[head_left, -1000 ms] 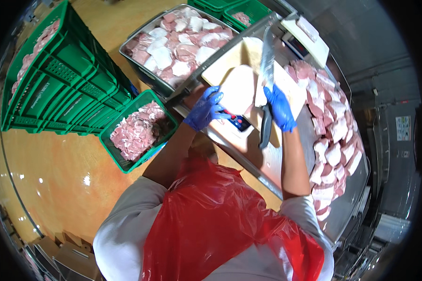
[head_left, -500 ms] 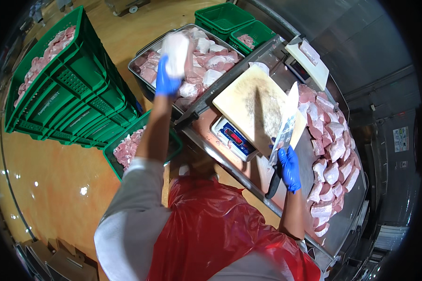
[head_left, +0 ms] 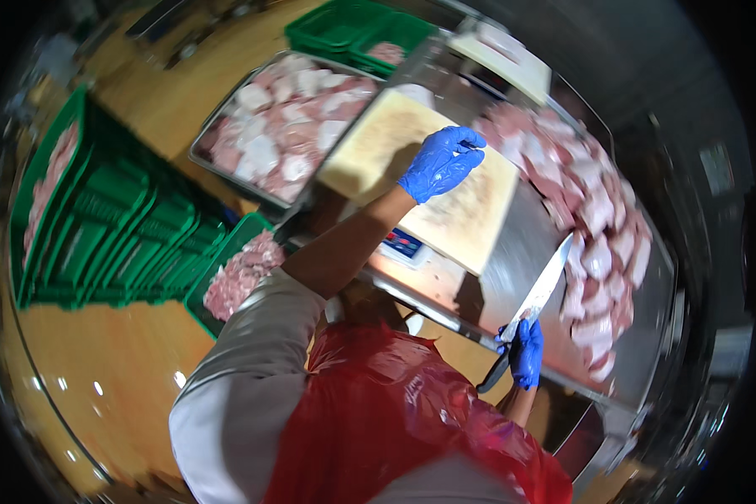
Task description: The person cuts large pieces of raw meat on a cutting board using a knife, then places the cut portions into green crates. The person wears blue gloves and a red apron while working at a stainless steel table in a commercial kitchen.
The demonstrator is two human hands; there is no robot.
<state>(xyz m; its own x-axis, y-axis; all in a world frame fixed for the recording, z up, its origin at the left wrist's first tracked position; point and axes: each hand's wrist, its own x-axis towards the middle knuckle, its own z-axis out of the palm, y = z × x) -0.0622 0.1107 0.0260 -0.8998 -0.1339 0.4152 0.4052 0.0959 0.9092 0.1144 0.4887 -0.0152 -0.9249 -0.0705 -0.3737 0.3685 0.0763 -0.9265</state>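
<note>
My left hand [head_left: 442,165], in a blue glove, is over the pale cutting board [head_left: 378,139]. Its fingers are loosely curled, with a gap between thumb and fingers and no meat in them. My right hand [head_left: 527,354], also blue-gloved, is closed round the black handle of a large knife [head_left: 539,290]. The blade slants up and away, its tip near the pile of raw meat pieces [head_left: 598,256] on the steel table. Under the board sits a scale [head_left: 405,246], its display partly covered. A metal tray [head_left: 195,154] full of meat pieces stands to the left.
Stacked green crates [head_left: 109,227] stand on the floor at left, beside a lower green crate [head_left: 195,300] holding meat trimmings. Two green bins [head_left: 332,29] are at the back. Another scale with a white board [head_left: 508,63] stands at the table's far end.
My left hand let go of a meat piece over the tray and moved right to above the board. My right hand shifted, carrying the knife off the board towards the meat pile. The view turned.
</note>
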